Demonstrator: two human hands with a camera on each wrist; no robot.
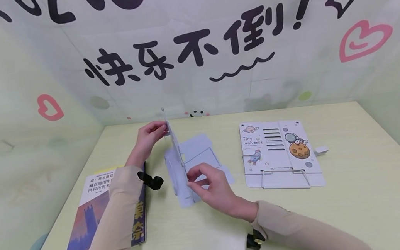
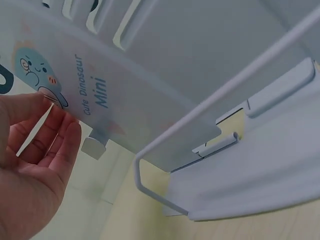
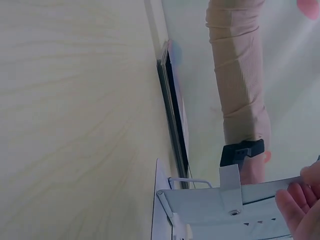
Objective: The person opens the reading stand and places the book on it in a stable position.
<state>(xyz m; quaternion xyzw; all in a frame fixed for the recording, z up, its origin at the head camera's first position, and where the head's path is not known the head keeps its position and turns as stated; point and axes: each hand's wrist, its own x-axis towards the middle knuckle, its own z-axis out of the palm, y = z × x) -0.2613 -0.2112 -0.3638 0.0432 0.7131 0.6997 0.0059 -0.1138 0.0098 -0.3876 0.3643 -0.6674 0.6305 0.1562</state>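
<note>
You wear long, light tan sleeves: your left sleeve [image 1: 110, 220] has wrinkles and thin lines, and your right sleeve [image 1: 297, 226] matches its colour. Your left wrist camera [image 1: 151, 180] and right wrist camera [image 1: 253, 242] are small and black.

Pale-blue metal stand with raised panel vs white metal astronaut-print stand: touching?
Apart: the head view shows a strip of pale table between the pale-blue stand and the white stand.

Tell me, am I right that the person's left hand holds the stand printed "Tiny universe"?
Not quite: the left hand does hold a stand, but that one is printed "Cute Dinosaur Mini", as the left wrist view shows.
</note>
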